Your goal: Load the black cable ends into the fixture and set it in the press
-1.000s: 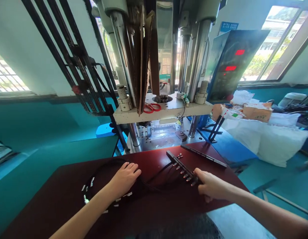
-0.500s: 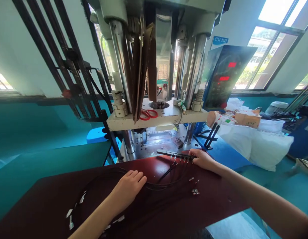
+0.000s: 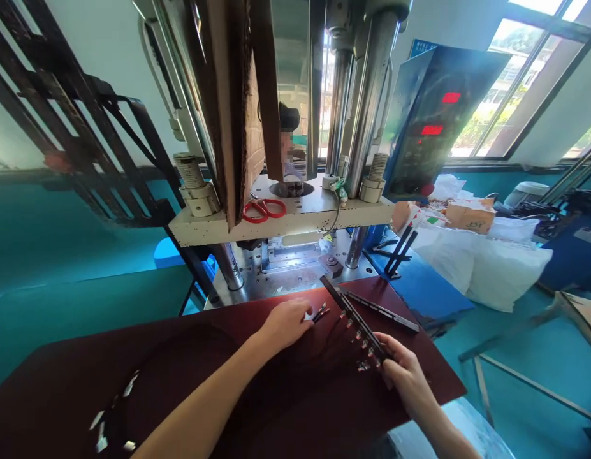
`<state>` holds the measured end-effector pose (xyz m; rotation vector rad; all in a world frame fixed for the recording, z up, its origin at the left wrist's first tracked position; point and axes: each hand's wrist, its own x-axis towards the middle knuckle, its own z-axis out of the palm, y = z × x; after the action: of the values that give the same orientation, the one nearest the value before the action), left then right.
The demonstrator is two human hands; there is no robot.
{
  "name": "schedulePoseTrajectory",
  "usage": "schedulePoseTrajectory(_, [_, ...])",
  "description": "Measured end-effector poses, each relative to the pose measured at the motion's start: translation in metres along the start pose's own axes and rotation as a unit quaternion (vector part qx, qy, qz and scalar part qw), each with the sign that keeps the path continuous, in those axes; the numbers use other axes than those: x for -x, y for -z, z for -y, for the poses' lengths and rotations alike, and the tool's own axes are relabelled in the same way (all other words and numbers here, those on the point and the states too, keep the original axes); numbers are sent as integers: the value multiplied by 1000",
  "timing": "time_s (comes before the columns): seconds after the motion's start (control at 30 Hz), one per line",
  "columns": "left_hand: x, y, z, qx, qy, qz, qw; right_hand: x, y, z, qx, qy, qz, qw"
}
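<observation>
My right hand (image 3: 404, 370) is closed around the near end of a black bar (image 3: 353, 313). Small metal terminals stick out along one side of this bar, and it slants away to the upper left. A second black bar (image 3: 384, 310) lies behind it on the dark red table (image 3: 285, 398). My left hand (image 3: 286, 324) has thumb and fingers curled round thin black cables, whose tips (image 3: 321, 312) poke out to the right. Loose metal terminals (image 3: 363, 366) rest under the held bar. More cable with metal ends (image 3: 131, 384) loops at the left.
Beyond the table stands a press with a pale plate (image 3: 295, 220), carrying red-handled scissors (image 3: 264, 210) and a cardboard sheet (image 3: 253, 127). A control box (image 3: 441, 121) with red digits is at the right, above a blue surface (image 3: 426, 290) and white sacks (image 3: 496, 268). A person shows behind the press.
My right hand has come nearer with the bar, now steeply slanted, and a second bar shows on the table. My left hand has moved right and closed on the cables. The view has shifted.
</observation>
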<state>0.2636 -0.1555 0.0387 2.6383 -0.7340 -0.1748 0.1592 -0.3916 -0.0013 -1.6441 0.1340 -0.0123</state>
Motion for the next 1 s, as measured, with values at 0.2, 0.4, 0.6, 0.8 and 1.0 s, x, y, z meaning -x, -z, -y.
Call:
schedulePoseTrajectory(0.2, [-37,-30,-14,-35,11,4,999,3,0,-8,-16,15,-16,1000])
schedulePoseTrajectory(0.4, [-9,-9,-8,-21,-12,19,1000,0,2,-5,-17,20,-6,1000])
schedulePoseTrajectory(0.6, [68,26,35,-31,11,150,988,-8,6,1,-21,14,13,1000])
schedulePoseTrajectory(0.8, [83,15,43,-182,2,110,977,-85,12,26,177,147,91,969])
schedulePoseTrajectory(1.0, [52,28,51,-182,34,11,983,-207,-14,71,353,158,152,910])
